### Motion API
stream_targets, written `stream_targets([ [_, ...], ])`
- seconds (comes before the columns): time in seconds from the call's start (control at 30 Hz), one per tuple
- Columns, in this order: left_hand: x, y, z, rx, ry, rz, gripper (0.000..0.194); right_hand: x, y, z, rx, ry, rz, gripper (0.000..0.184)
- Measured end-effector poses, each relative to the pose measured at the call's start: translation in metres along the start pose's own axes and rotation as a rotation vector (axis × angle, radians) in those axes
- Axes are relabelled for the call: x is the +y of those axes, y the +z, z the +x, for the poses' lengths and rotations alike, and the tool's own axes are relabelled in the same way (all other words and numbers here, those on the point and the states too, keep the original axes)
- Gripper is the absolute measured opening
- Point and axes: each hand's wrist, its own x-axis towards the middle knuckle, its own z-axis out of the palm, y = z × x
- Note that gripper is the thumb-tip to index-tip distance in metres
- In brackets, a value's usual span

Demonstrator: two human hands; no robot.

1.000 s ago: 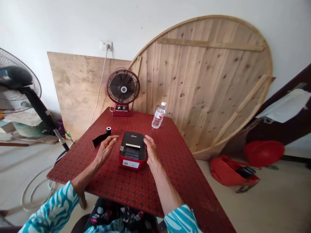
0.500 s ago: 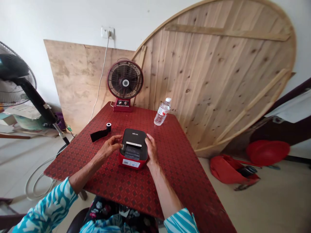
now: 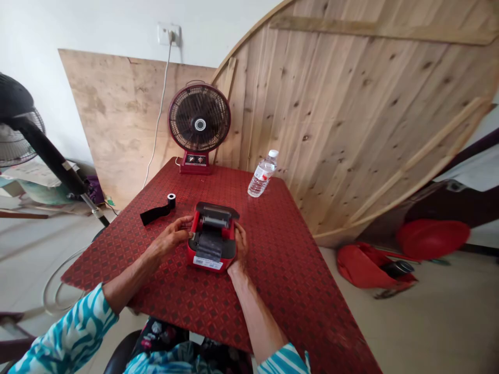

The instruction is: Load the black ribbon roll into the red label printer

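Note:
A red and black label printer (image 3: 206, 239) stands on the table in front of me with its lid (image 3: 218, 209) raised and tilted back. Dark film (image 3: 209, 244) runs over its front from inside, and a white label (image 3: 208, 263) sits on its front face. My left hand (image 3: 171, 236) grips the printer's left side, its thumb at the side latch. On the opposite side, my right hand (image 3: 239, 249) is curled around the printer's right wall; some of its fingers are hidden. A small roll of black ribbon (image 3: 170, 199) lies partly unrolled beyond my left hand.
A water bottle (image 3: 262, 175) stands towards the back of the red patterned table (image 3: 280, 270). Behind it on the left is a red desk fan (image 3: 199, 124). A round wooden board (image 3: 331, 114) leans on the wall, and a standing fan (image 3: 47, 145) is at the left.
The printer's lid has swung up and back, showing the red interior and the film. My right hand has slid lower on the printer's side. The view has shifted slightly.

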Motion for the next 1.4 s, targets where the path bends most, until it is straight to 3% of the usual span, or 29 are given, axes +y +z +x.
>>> stream_targets([
  [0.13, 0.001, 0.0, -0.002, -0.018, 0.01, 0.051, 0.064, -0.003, 0.002, 0.0, 0.043, 0.084, 0.044, 0.046],
  [0.33, 0.007, 0.003, -0.005, 0.03, 0.075, 0.209, 0.063, -0.002, -0.001, 0.0, 0.014, 0.044, -0.012, 0.045],
  [0.47, 0.024, 0.011, -0.008, 0.075, 0.334, 0.536, 0.034, -0.001, -0.001, 0.0, 0.005, 0.037, -0.025, 0.045],
  [0.57, 0.04, 0.025, -0.003, -0.143, 0.502, 0.88, 0.016, -0.001, -0.001, 0.001, -0.005, 0.008, -0.037, 0.043],
  [0.67, 0.048, 0.043, 0.018, -0.361, 0.495, 1.177, 0.018, 0.0, -0.001, 0.002, -0.007, -0.02, -0.046, 0.042],
  [0.8, 0.041, 0.06, 0.058, -0.278, 0.39, 1.451, 0.014, 0.002, -0.002, 0.004, -0.023, -0.024, -0.045, 0.042],
  [0.93, 0.031, 0.067, 0.079, -0.258, 0.369, 1.563, 0.018, 0.002, 0.0, 0.004, -0.041, -0.024, -0.036, 0.041],
  [1.13, 0.032, 0.073, 0.073, -0.271, 0.37, 1.671, 0.012, 0.001, 0.003, 0.005, -0.03, -0.019, -0.016, 0.042],
  [1.3, 0.056, 0.072, 0.051, -0.302, 0.401, 1.661, 0.022, 0.003, 0.0, 0.005, -0.052, -0.027, 0.001, 0.04],
  [1.4, 0.081, 0.063, 0.031, -0.355, 0.404, 1.517, 0.027, 0.003, -0.002, 0.005, -0.054, -0.04, -0.023, 0.039],
])
